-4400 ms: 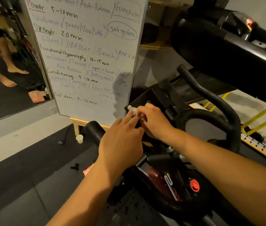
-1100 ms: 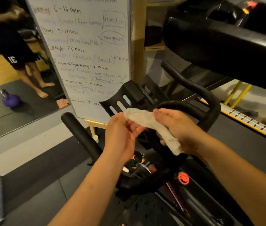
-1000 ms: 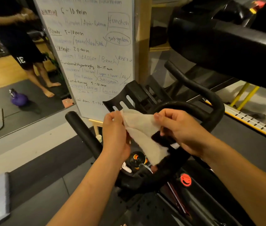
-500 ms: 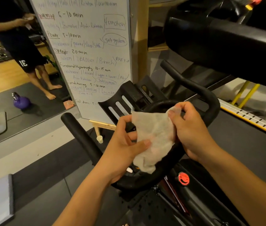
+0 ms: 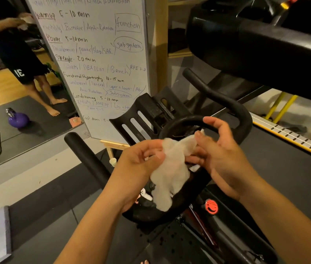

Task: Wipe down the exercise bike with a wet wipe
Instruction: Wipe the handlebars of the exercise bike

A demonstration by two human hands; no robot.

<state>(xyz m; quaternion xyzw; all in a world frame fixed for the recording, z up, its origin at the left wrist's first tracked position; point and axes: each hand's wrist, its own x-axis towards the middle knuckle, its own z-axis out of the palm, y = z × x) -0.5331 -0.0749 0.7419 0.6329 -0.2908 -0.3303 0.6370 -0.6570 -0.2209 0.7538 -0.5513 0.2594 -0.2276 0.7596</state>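
Wipe point(image 5: 171, 168) hangs crumpled between my hands, its long axis dropping from the fingers toward the handlebar loop point(image 5: 181, 120) just beneath it, my left hand point(image 5: 141, 164) pinching its upper edge, my right hand point(image 5: 223, 155) loosely spread and only touching the top corner, so I'd lead left.

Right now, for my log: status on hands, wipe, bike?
Left hand grips wet wipe. Right hand at its top corner, grip unclear. Wipe hangs before handlebar loop. Nothing blocking.
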